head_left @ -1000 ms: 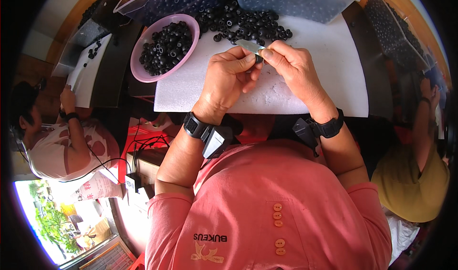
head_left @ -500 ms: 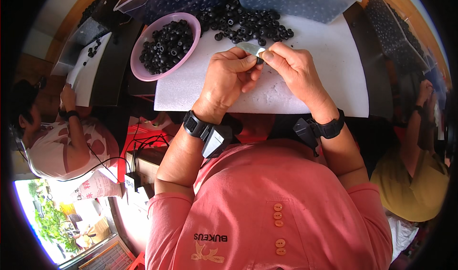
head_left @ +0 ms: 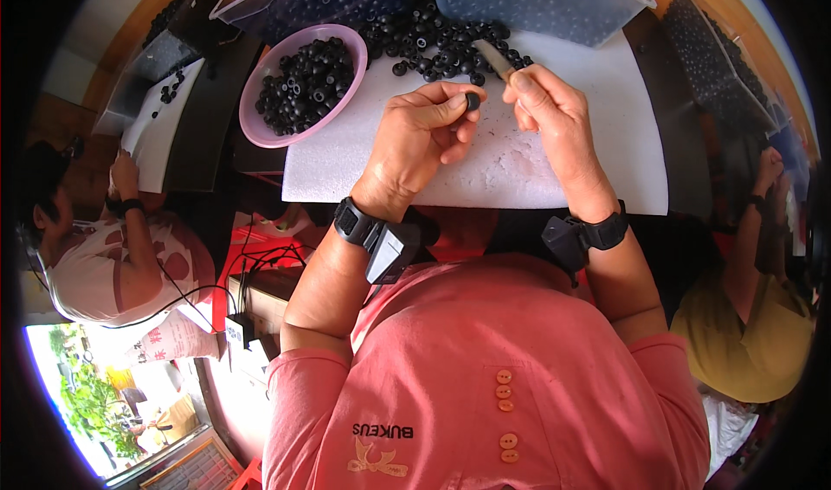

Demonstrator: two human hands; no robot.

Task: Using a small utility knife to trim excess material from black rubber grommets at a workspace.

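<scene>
A small round black part (head_left: 472,101) is pinched between the thumb and fingers of my left hand (head_left: 426,125), above the white foam sheet (head_left: 346,165). My right hand (head_left: 551,109) is closed around the handle of a small knife (head_left: 494,59). Its blade points up and to the left, apart from the black part, toward a heap of similar round black parts (head_left: 454,47) on the far side of the sheet. To the left of my left hand stands a pink bowl (head_left: 355,87) full of the same black parts.
Two clear plastic bins (head_left: 541,9) with black parts stand along the far edge. One co-worker (head_left: 130,265) sits at the left by a similar white sheet, another (head_left: 744,317) at the right. Cables (head_left: 260,256) hang beside my left arm.
My right hand has moved right with the knife, taking the blade away from the black part in my left hand. The left hand has hardly moved.
</scene>
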